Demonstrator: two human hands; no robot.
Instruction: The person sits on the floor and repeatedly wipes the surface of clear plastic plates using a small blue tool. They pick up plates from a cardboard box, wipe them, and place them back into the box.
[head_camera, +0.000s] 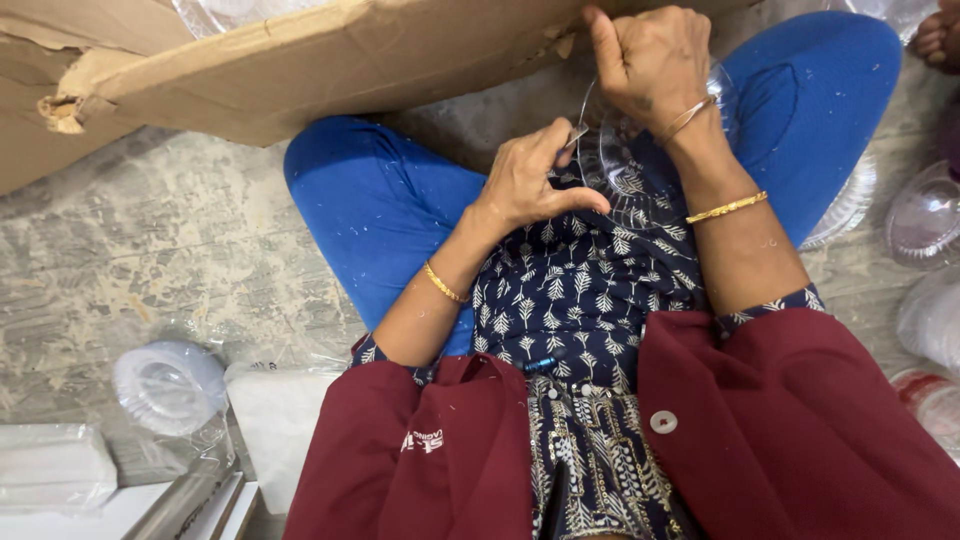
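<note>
— Holding the clear plastic bowl (640, 170) over our lap: right hand (650, 60) grips its rim, left hand (525, 180) pinches a small blade (577, 136) at the edge

— Done much?

— Hard to judge (more clear bowls (925, 215) wait on the floor (150, 250)); trimming looks midway

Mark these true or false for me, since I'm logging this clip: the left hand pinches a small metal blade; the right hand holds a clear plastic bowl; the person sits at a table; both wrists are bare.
1. The left hand pinches a small metal blade: true.
2. The right hand holds a clear plastic bowl: true.
3. The person sits at a table: false; they sit cross-legged on the concrete floor.
4. Both wrists are bare: false; gold bangles ring them.
</note>
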